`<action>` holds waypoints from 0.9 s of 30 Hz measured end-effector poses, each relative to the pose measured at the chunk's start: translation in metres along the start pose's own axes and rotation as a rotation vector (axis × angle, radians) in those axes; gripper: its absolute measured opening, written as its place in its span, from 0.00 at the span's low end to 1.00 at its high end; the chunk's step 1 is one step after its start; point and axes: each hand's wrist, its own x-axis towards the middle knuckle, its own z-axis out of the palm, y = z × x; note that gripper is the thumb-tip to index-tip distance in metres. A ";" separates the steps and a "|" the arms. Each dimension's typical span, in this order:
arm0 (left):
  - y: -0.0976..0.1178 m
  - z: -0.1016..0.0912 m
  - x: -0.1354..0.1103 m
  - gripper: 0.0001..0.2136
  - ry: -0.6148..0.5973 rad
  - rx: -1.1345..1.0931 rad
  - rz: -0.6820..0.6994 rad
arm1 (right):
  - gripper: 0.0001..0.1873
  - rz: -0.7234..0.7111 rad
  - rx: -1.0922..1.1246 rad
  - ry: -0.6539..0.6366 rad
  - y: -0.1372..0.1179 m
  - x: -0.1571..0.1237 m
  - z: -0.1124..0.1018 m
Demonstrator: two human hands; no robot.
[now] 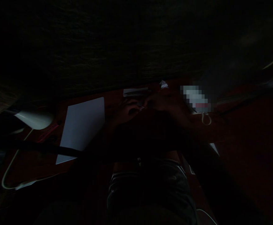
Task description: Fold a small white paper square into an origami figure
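Note:
The scene is very dark. My left hand and my right hand meet over a reddish table, fingers curled together round a small pale piece, perhaps paper, pinched between them. A white sheet of paper lies flat just left of my left hand. A narrow white strip or folded sheet sits just beyond the hands.
A small white folded scrap lies at the far edge. A blurred white box with a cord loop is to the right. At the left are a white rounded object, a white cable and a dark strap.

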 end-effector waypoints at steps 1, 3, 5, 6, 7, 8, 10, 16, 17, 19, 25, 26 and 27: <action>0.000 0.000 0.000 0.09 0.000 -0.005 -0.003 | 0.13 0.001 0.001 -0.001 0.000 0.000 0.001; -0.001 0.000 0.000 0.09 -0.004 -0.015 -0.008 | 0.12 0.024 0.008 0.016 0.000 0.001 0.004; -0.003 0.000 0.000 0.10 -0.011 -0.023 -0.006 | 0.11 0.069 0.013 0.063 0.001 0.002 0.007; -0.003 0.000 0.000 0.10 -0.011 -0.025 -0.004 | 0.12 0.083 0.016 0.075 0.002 0.002 0.009; -0.004 0.000 0.000 0.10 -0.008 -0.026 -0.001 | 0.12 0.088 0.018 0.077 0.003 0.003 0.010; -0.004 0.001 0.000 0.10 -0.002 -0.026 0.001 | 0.11 0.084 0.017 0.073 0.005 0.003 0.011; -0.004 0.003 0.001 0.10 0.018 -0.024 0.004 | 0.11 0.058 0.008 0.055 0.007 0.004 0.011; 0.002 0.015 0.013 0.03 0.167 -0.023 -0.073 | 0.10 -0.045 0.018 0.051 0.018 0.007 0.010; 0.003 0.017 0.015 0.03 0.177 -0.027 -0.081 | 0.10 -0.054 0.018 0.055 0.019 0.007 0.011; 0.005 0.019 0.018 0.04 0.185 -0.032 -0.091 | 0.10 -0.063 0.018 0.067 0.021 0.006 0.011; 0.009 0.017 0.018 0.05 0.188 -0.009 -0.115 | 0.09 -0.073 0.017 0.058 0.020 0.005 0.010; 0.009 0.016 0.018 0.05 0.188 -0.008 -0.117 | 0.09 -0.076 0.016 0.054 0.020 0.005 0.010; 0.010 0.016 0.018 0.05 0.188 -0.007 -0.119 | 0.09 -0.078 0.016 0.050 0.019 0.005 0.009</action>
